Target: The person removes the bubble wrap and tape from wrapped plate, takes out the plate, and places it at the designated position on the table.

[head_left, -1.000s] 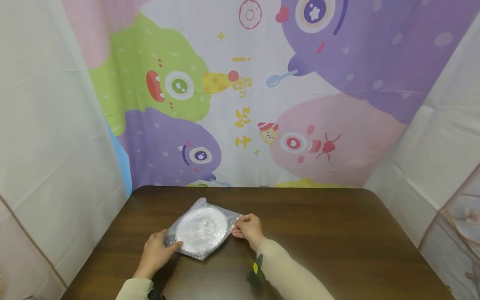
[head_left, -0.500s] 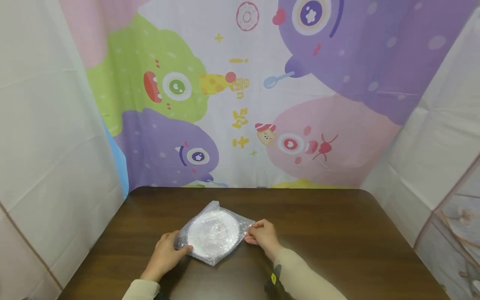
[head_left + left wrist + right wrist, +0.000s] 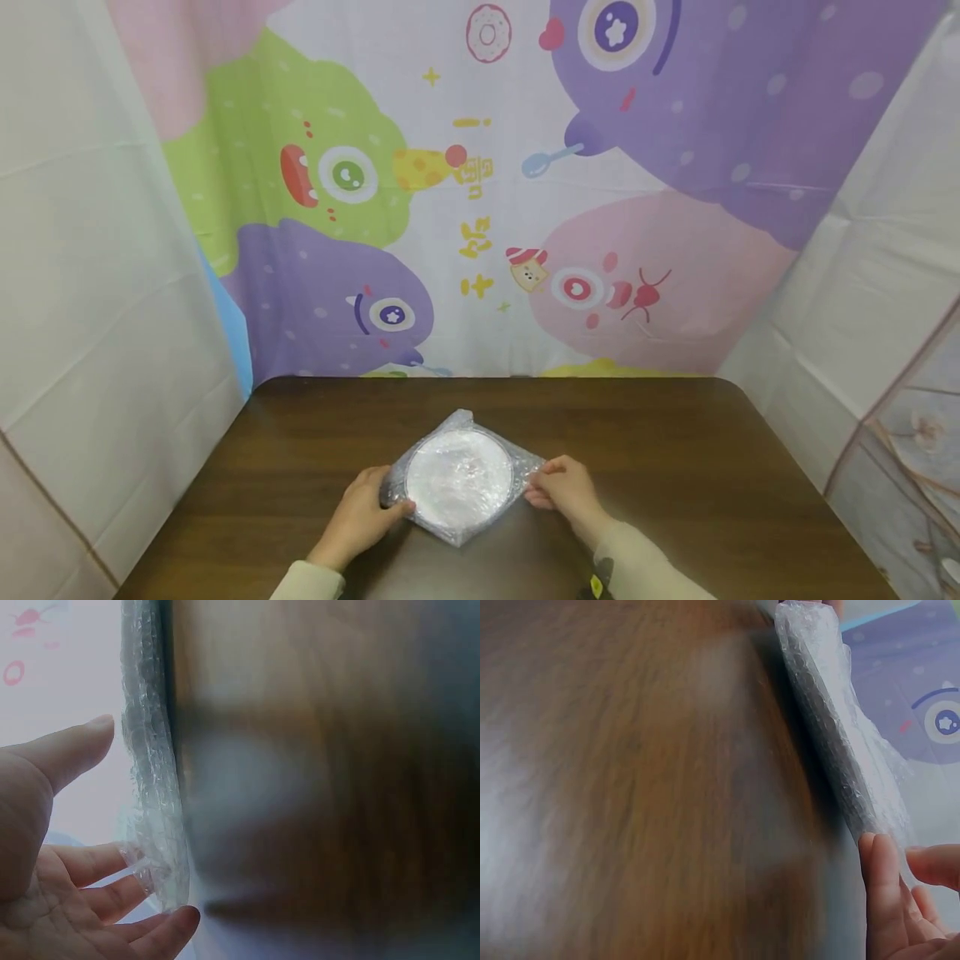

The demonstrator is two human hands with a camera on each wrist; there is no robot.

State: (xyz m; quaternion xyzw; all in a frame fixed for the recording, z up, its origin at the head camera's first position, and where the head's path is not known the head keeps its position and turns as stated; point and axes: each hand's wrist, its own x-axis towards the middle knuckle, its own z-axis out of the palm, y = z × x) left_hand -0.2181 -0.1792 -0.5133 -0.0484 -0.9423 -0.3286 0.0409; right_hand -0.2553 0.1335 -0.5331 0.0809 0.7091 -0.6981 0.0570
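Patterned cloth filled the upper frame, its cartoon figures and yellow characters printed sideways, while a pale curtain closed off the left and a second, flower-printed drape closed off the right. Below spread a dark brown table with a wood grain, reaching from the centre of the frame to its bottom edge.

Just below the centre, over the table, sat a bubble-wrapped package, turned like a diamond with one corner towards the backdrop and another towards the wearer. Clear wrap made up its outer shell; inside lay a white disc, flat and round, with a thin dark line about its rim. Whether the disc was a plate or a lid could not be told through the shiny plastic, nor whether the near corner touched the wood.

Light sleeves covered both forearms at the bottom of the frame. The left hand gripped the package's left corner, thumb above and fingers beneath, probably because that spread steadied the weight from both faces. Opposite, the right hand pinched the right corner between thumb and fingers, where loose wrap seemed to offer a tab to grasp clear of the hard contents. Holding two facing corners likely kept the piece level. Smallest was a yellow mark near the right wrist.
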